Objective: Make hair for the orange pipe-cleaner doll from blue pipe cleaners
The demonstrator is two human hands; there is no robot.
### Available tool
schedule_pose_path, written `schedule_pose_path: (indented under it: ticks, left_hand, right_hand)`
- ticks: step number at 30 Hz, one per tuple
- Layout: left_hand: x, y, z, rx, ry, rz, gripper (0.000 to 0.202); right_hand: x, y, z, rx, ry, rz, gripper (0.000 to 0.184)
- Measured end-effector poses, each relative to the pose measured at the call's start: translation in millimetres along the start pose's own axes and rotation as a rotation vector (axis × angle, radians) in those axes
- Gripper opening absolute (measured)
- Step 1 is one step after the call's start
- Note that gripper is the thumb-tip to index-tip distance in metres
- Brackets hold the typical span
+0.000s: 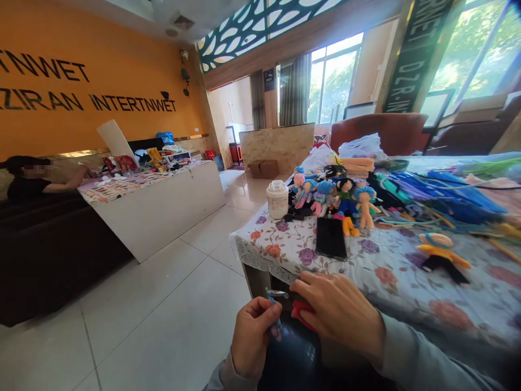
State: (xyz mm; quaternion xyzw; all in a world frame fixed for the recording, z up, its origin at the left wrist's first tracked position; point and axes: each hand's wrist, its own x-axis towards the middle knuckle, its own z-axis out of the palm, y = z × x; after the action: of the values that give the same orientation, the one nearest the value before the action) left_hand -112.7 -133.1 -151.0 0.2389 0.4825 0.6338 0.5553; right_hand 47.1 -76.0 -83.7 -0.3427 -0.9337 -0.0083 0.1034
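My left hand [253, 336] is closed in a pinch on a thin blue stick with a small metal loop at its top [275, 296], held upright below the table edge. My right hand [337, 312] lies just to its right, fingers curled over a small red piece [300, 310]. Both hands hover at the near edge of a table with a flowered cloth [391, 277]. A black phone [330, 237] lies flat on the cloth beyond my hands. Behind it stands a row of small yarn dolls [334, 198], and one orange doll [442, 252] lies alone to the right.
A white lidded jar [277, 199] stands at the table's left corner. Blue and coloured pipe cleaners [439, 195] are heaped at the back right. Across a white tiled floor [154, 304] stands a long white counter [163, 209] with goods; a person [28, 182] sits behind it at far left.
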Motion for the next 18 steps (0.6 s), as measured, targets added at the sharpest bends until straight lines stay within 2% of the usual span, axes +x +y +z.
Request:
schedule_pose_path:
  ticks: [10,15,18]
  left_hand:
    - [0.3,-1.1,-0.5,0.014,-0.008,-0.011,0.04]
    - [0.7,-0.9,-0.4,0.009,-0.012,-0.012,0.04]
    - [0.5,-0.2,-0.6,0.025,-0.015,-0.01,0.04]
  right_hand:
    - [3.7,-2.3,1.5,-0.048,-0.053,0.017,0.01]
    - [3.4,-2.2,0.3,-0.035,0.005,-0.013,0.006]
    - [4.3,-2.4,2.0,-0.06,-0.009,-0.001,0.007]
